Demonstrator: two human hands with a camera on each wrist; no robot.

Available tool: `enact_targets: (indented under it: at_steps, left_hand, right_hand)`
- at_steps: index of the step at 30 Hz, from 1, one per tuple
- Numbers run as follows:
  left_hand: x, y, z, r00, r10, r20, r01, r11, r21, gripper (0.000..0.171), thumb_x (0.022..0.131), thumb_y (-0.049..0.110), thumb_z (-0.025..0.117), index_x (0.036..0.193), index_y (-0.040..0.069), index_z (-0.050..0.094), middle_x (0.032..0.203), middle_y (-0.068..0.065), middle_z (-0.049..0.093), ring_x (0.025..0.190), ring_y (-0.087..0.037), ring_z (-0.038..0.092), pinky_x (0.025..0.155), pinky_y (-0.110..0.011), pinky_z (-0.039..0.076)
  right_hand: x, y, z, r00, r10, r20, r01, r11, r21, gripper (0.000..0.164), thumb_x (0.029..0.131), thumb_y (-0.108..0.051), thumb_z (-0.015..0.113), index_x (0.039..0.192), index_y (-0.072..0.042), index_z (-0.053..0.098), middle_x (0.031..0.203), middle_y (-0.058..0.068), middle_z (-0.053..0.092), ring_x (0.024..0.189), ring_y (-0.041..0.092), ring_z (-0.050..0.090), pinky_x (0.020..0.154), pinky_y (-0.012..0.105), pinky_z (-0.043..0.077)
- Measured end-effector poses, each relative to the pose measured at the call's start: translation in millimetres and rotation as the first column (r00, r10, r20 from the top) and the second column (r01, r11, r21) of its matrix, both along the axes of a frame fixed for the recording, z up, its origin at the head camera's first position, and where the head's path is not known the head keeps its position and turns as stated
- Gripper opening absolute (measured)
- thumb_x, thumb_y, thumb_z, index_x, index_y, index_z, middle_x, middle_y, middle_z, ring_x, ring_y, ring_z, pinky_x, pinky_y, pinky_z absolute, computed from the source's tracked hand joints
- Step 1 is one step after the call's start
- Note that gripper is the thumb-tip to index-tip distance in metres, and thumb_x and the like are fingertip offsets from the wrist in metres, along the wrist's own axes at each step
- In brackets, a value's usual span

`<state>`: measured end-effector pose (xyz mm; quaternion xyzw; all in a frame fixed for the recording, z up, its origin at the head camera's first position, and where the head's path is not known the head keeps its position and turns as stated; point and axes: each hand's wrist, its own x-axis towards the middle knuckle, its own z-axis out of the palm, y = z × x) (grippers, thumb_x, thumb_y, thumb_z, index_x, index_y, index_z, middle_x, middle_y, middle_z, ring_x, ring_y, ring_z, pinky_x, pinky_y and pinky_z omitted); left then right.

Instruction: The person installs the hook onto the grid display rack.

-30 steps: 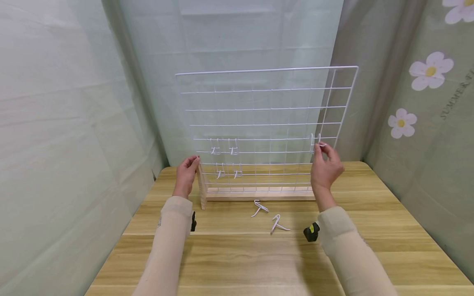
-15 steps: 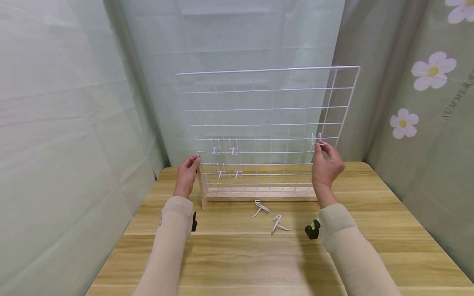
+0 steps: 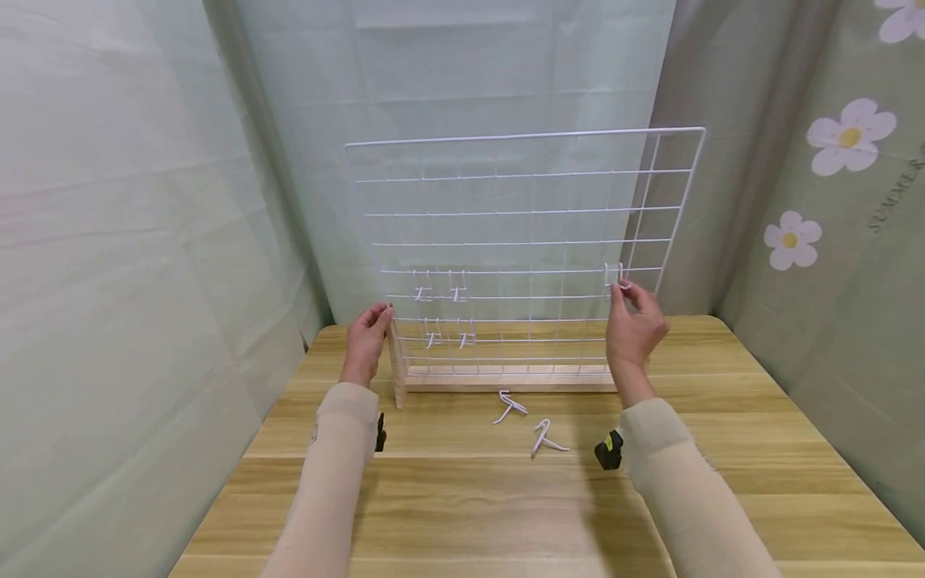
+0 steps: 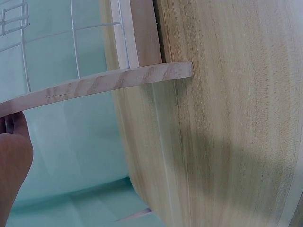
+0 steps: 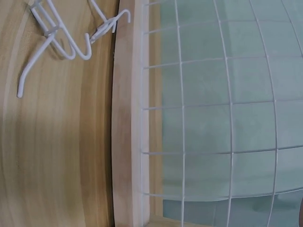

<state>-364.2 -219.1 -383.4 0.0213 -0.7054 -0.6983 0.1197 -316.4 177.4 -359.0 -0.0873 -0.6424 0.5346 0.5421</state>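
Observation:
A white wire grid panel (image 3: 531, 212) stands upright in a wooden base (image 3: 506, 379) on the table. Near the panel's right edge, the fingertips of my right hand (image 3: 636, 331) pinch a white wire hook (image 3: 606, 279); its upper ends are at a horizontal grid wire. Whether they are fully over that wire is too small to tell. My left hand (image 3: 365, 341) grips the upper end of the base's left wooden upright (image 4: 102, 83). Several hooks hang on the panel's left part, including an upper hook (image 3: 458, 287) and a lower hook (image 3: 433, 335).
Two loose white hooks lie on the wooden table (image 3: 462, 506) before the base: one hook (image 3: 511, 405) close to it, another hook (image 3: 547, 438) nearer the front. Pale curtains (image 3: 144, 241) surround the table at the back and both sides.
My right hand has shifted slightly left with the pinched hook, whose top ends sit a little lower against the grid wire. The left hand keeps its hold on the upright.

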Motion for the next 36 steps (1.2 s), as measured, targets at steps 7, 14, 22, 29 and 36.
enact_targets:
  at_steps: [7,14,22,29,36]
  left_hand:
    - [0.9,1,0.9,1.000,0.002,0.005,-0.002,1.000,0.013,0.042,0.102,0.024,0.057,0.134,-0.002,0.054,0.140,-0.013,0.054,0.118,-0.020,0.050,0.109,-0.035,0.039]
    - [0.2,1,1.8,1.000,0.004,0.009,-0.004,1.000,0.017,0.043,0.102,0.025,0.057,0.135,-0.003,0.053,0.141,-0.013,0.054,0.122,-0.020,0.050,0.109,-0.034,0.038]
    - [3.3,1,4.0,1.000,0.006,0.017,-0.007,1.000,0.014,0.040,0.102,0.023,0.057,0.134,-0.002,0.055,0.140,-0.012,0.055,0.120,-0.019,0.050,0.109,-0.034,0.039]
    - [0.1,1,0.8,1.000,0.007,-0.008,-0.007,1.000,0.019,0.038,0.102,0.022,0.057,0.131,-0.003,0.056,0.141,-0.015,0.054,0.118,-0.018,0.051,0.108,-0.034,0.040]
    - [1.3,1,1.3,1.000,0.011,-0.006,-0.011,1.000,-0.009,0.038,0.102,0.024,0.057,0.131,0.000,0.057,0.137,-0.011,0.057,0.119,-0.019,0.051,0.108,-0.034,0.040]
  right_hand:
    - [-1.5,0,-10.7,1.000,-0.007,0.005,0.007,1.000,0.010,0.015,0.085,-0.009,0.078,0.096,0.001,0.076,0.094,0.015,0.074,0.083,0.017,0.064,0.078,0.017,0.046]
    - [0.0,-3,-16.8,1.000,0.029,-0.004,-0.029,0.999,-0.021,0.016,0.086,-0.007,0.077,0.100,0.000,0.075,0.096,0.014,0.074,0.077,-0.003,0.059,0.072,0.015,0.049]
    - [5.0,-4,-22.7,0.998,0.023,0.052,-0.023,1.000,-0.002,0.020,0.087,-0.013,0.077,0.102,0.001,0.074,0.098,0.014,0.073,0.082,0.012,0.063,0.078,0.016,0.050]
    - [6.3,-3,-29.6,0.995,0.048,0.087,-0.048,0.999,-0.007,0.019,0.087,-0.011,0.077,0.101,0.001,0.074,0.099,0.014,0.073,0.085,0.012,0.063,0.083,0.020,0.051]
    - [11.5,-4,-35.6,0.991,0.067,0.117,-0.072,0.997,0.033,0.018,0.088,-0.009,0.076,0.101,0.002,0.074,0.099,0.015,0.073,0.087,0.020,0.064,0.081,0.020,0.050]
